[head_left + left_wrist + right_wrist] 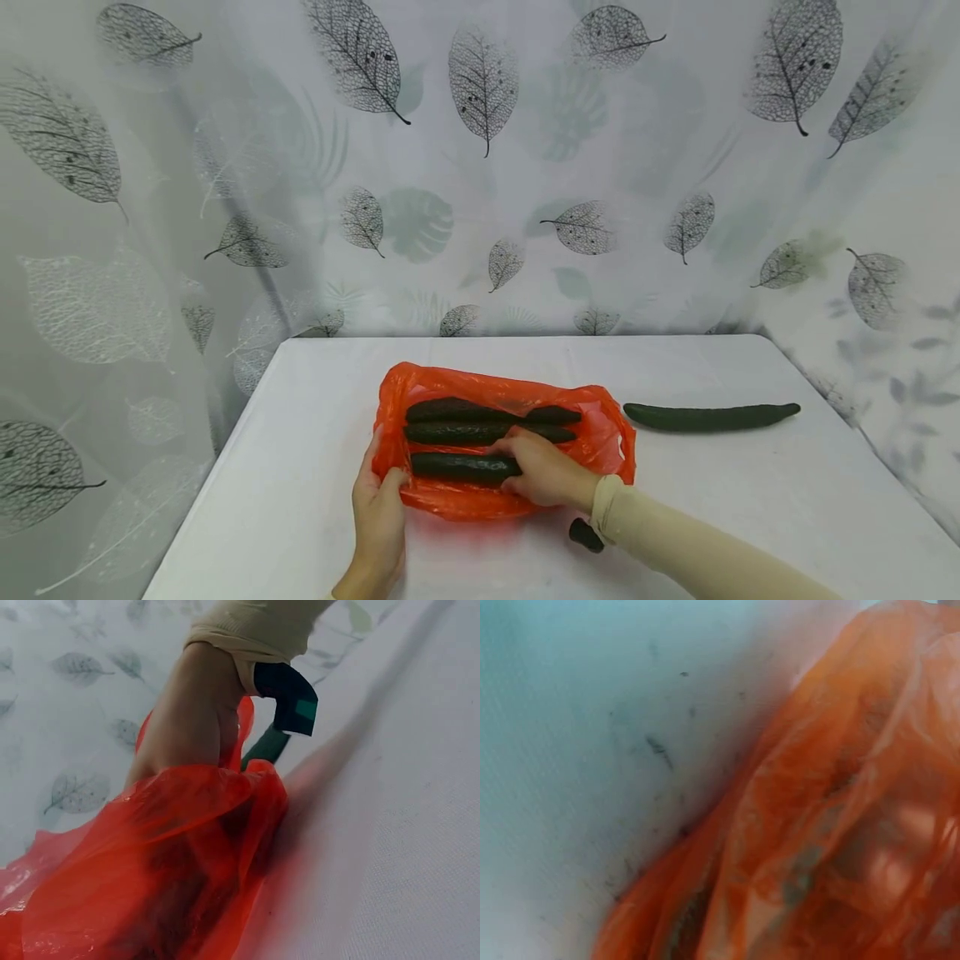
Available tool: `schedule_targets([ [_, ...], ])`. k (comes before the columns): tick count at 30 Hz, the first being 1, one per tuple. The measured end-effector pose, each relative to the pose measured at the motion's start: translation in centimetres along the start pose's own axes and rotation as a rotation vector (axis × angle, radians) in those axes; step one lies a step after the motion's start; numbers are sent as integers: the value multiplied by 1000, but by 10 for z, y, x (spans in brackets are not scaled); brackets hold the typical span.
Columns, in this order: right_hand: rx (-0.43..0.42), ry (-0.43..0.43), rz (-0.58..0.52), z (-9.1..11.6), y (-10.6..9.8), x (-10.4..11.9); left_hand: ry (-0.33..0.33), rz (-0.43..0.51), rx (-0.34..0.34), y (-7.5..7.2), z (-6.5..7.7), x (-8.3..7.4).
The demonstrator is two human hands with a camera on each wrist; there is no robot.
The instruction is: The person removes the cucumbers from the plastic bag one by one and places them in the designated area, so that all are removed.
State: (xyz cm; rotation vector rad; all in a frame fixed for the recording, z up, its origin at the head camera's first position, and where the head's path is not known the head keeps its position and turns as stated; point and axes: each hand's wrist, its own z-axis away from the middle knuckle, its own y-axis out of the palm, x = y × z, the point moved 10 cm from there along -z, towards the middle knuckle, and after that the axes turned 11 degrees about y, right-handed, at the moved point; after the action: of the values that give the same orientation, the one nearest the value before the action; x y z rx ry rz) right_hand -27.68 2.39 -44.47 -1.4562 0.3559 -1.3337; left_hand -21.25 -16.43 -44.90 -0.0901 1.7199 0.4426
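Observation:
An open red plastic bag [468, 502] lies on the table with several dark green cucumbers [453, 432] in it, side by side. My left hand [378, 512] holds the bag's left edge, thumb toward the inside and fingers along the outside. Reaching into the bag, my right hand [547, 467] grips the right part of the nearest cucumber [453, 467]. In the left wrist view the red plastic [150, 862] covers the fingers of the right hand [187, 712]. Only the bag [802, 825] and table show clearly in the right wrist view.
One long cucumber [712, 418] lies on the white table [300, 467] to the right of the bag. A dark wrist device [585, 535] sits under the right wrist. Behind the table hangs a leaf-patterned curtain [480, 208].

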Motion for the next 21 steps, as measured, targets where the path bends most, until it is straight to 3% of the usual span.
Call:
schedule_targets([
  [10, 57, 55, -176, 9, -12, -7, 35, -2, -32, -3, -2, -4],
  [21, 45, -32, -366, 25, -40, 2, 25, -46, -21, -5, -3, -1],
])
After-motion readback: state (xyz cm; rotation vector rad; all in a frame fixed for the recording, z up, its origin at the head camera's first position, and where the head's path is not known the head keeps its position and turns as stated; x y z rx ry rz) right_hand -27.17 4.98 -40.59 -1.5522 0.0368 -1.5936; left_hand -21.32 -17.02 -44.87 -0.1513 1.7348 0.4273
